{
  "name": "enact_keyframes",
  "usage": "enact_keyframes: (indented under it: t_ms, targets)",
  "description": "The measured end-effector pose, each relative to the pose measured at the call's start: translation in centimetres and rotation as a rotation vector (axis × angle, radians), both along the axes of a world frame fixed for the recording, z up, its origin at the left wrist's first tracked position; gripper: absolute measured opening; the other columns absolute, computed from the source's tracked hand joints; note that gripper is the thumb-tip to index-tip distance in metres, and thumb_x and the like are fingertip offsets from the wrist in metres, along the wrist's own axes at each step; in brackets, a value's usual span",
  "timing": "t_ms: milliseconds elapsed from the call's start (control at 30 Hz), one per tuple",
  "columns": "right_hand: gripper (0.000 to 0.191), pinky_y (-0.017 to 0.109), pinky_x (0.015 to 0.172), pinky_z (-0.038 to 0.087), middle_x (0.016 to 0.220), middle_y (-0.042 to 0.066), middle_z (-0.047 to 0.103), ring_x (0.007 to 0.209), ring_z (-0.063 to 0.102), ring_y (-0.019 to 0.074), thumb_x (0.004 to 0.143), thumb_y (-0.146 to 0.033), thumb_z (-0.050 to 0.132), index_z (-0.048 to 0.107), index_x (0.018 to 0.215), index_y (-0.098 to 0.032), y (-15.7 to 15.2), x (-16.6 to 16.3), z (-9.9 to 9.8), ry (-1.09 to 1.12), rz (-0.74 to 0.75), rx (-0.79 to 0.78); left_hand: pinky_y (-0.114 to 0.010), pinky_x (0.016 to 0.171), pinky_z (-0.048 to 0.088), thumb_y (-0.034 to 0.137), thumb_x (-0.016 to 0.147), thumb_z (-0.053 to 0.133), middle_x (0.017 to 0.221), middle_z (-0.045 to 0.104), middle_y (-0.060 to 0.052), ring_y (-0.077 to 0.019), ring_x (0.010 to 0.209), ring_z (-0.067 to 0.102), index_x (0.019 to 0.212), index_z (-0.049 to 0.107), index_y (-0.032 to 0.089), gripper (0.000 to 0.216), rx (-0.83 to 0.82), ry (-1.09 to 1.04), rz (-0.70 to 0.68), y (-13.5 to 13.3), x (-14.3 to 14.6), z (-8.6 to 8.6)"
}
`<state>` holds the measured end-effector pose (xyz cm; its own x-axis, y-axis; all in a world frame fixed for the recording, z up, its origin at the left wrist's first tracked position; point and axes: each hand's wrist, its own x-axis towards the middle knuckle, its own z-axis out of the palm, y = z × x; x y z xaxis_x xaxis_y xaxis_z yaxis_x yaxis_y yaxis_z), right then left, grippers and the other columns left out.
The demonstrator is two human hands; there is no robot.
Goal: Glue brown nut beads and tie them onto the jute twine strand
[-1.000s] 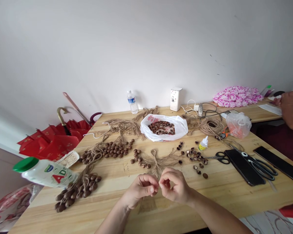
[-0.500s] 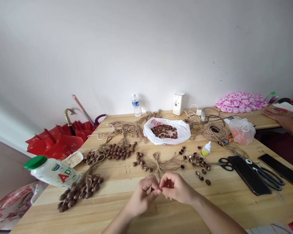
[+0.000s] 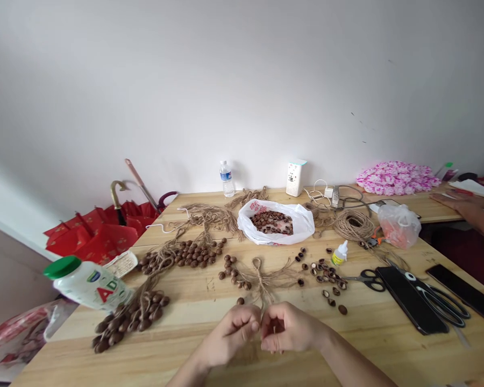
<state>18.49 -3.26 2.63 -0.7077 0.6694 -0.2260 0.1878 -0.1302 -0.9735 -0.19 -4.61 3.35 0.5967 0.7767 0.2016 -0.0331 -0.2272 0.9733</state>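
Observation:
My left hand [image 3: 232, 333] and my right hand [image 3: 288, 327] meet over the near middle of the wooden table [image 3: 387, 344], both with fingers curled in a pinch. Between them runs a strand from the knotted jute twine bundle [image 3: 262, 274] lying just beyond. What sits at the fingertips is too small to name. A loose brown nut [image 3: 240, 301] lies right by my left fingers. Strung nuts [image 3: 232, 271] hang on the bundle's left side.
A white bag of nut shells [image 3: 275, 221], loose shells [image 3: 326, 271], a glue bottle [image 3: 339, 253], scissors [image 3: 365, 279], black phones [image 3: 407, 293], a twine coil [image 3: 351, 223], nut clusters [image 3: 129, 317] and a green-capped bottle [image 3: 86, 282] lie around. Another person's hand [image 3: 465, 207] rests far right.
My hands have drawn closer to me and lower on the table, still pinched together on the twine. The view has tilted slightly; the other person's hand has settled flat on the table.

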Motion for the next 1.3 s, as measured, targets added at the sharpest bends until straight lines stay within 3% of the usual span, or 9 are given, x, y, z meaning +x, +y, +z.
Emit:
enact_keyframes:
  t_ms: [200, 500, 633, 767, 867, 1000, 1100, 1167, 1300]
  targets:
    - [0.023, 0.013, 0.044, 0.029, 0.058, -0.007, 0.045, 0.051, 0.039, 0.0038, 0.066, -0.024, 0.073, 0.052, 0.068, -0.013, 0.0, -0.3, -0.6, 0.0, -0.014, 0.117, -0.027, 0.064, 0.04, 0.033, 0.084, 0.05, 0.067, 0.054, -0.006, -0.0159, 0.067, 0.051, 0.065, 0.062, 0.016, 0.029, 0.133, 0.033, 0.028, -0.7, 0.5, 0.5]
    - [0.029, 0.019, 0.045, 0.038, 0.055, -0.003, 0.053, 0.046, 0.048, 0.0083, 0.077, -0.04, 0.063, 0.056, 0.079, -0.012, 0.0, -0.5, -0.3, -0.051, -0.119, 0.082, -0.025, 0.057, 0.038, 0.028, 0.066, 0.073, 0.064, 0.057, -0.004, -0.0133, 0.06, 0.051, 0.065, 0.071, 0.016, 0.012, -0.071, -0.111, 0.168, 0.7, -0.2, -0.5]
    - [0.012, 0.019, 0.048, 0.036, 0.06, -0.001, 0.057, 0.052, 0.049, 0.0096, 0.079, -0.024, 0.058, 0.062, 0.074, -0.013, -0.1, -1.1, -0.5, -0.167, -0.271, 0.496, -0.024, 0.055, 0.035, 0.039, 0.073, 0.064, 0.059, 0.05, -0.001, -0.0119, 0.058, 0.045, 0.056, 0.059, 0.015, 0.03, -0.102, -0.064, 0.328, 1.1, 0.1, -1.1]
    - [0.008, 0.02, 0.052, 0.039, 0.064, 0.001, 0.062, 0.055, 0.054, 0.0115, 0.075, -0.012, 0.056, 0.063, 0.073, -0.015, -0.6, -1.7, -1.1, -0.275, -0.262, 0.811, -0.024, 0.053, 0.033, 0.044, 0.083, 0.048, 0.054, 0.043, 0.002, -0.012, 0.055, 0.04, 0.054, 0.047, 0.017, 0.039, -0.017, 0.067, 0.483, 2.0, 0.5, -0.4]
    - [0.009, 0.021, 0.057, 0.041, 0.068, 0.001, 0.064, 0.059, 0.057, 0.0131, 0.075, -0.012, 0.055, 0.063, 0.074, -0.017, -1.2, -2.1, -1.9, -0.352, -0.197, 0.986, -0.024, 0.053, 0.034, 0.041, 0.085, 0.046, 0.054, 0.043, 0.002, -0.0128, 0.053, 0.042, 0.057, 0.047, 0.019, 0.035, 0.227, 0.19, 0.601, 4.7, 1.1, 1.6]
    - [0.007, 0.022, 0.059, 0.042, 0.074, 0.002, 0.065, 0.064, 0.059, 0.0147, 0.078, -0.021, 0.057, 0.063, 0.076, -0.018, -1.7, -2.4, -2.7, -0.488, -0.062, 1.133, -0.028, 0.065, 0.041, 0.033, 0.087, 0.038, 0.067, 0.056, -0.004, -0.0173, 0.066, 0.053, 0.064, 0.055, 0.019, 0.031, 0.587, 0.525, 0.831, 12.2, 2.8, 4.7]
    - [0.008, 0.022, 0.06, 0.042, 0.076, 0.002, 0.065, 0.068, 0.059, 0.0152, 0.078, -0.025, 0.058, 0.061, 0.076, -0.017, -1.4, -2.2, -2.5, -0.544, 0.052, 1.189, -0.036, 0.083, 0.04, 0.02, 0.083, 0.041, 0.098, 0.063, -0.013, -0.0241, 0.094, 0.056, 0.087, 0.062, 0.017, 0.022, 0.579, 0.604, 0.883, 18.1, 4.7, 5.6]
    - [0.008, 0.022, 0.06, 0.042, 0.076, 0.002, 0.065, 0.071, 0.06, 0.0156, 0.08, -0.023, 0.057, 0.059, 0.077, -0.017, -1.1, -1.9, -2.1, -0.577, 0.079, 1.211, -0.045, 0.093, 0.033, 0.013, 0.074, 0.05, 0.123, 0.053, -0.017, -0.0319, 0.114, 0.046, 0.104, 0.06, 0.015, 0.032, 0.56, 0.65, 0.926, 20.6, 5.8, 5.4]
    - [0.004, 0.025, 0.062, 0.043, 0.078, 0.004, 0.065, 0.072, 0.059, 0.0176, 0.078, -0.019, 0.056, 0.058, 0.08, -0.016, -0.5, -1.2, -1.6, -0.666, 0.066, 1.249, -0.051, 0.1, 0.025, 0.016, 0.075, 0.051, 0.129, 0.052, -0.012, -0.0329, 0.125, 0.035, 0.09, 0.065, 0.021, 0.021, 0.543, 0.692, 0.952, 20.8, 6.7, 4.1]
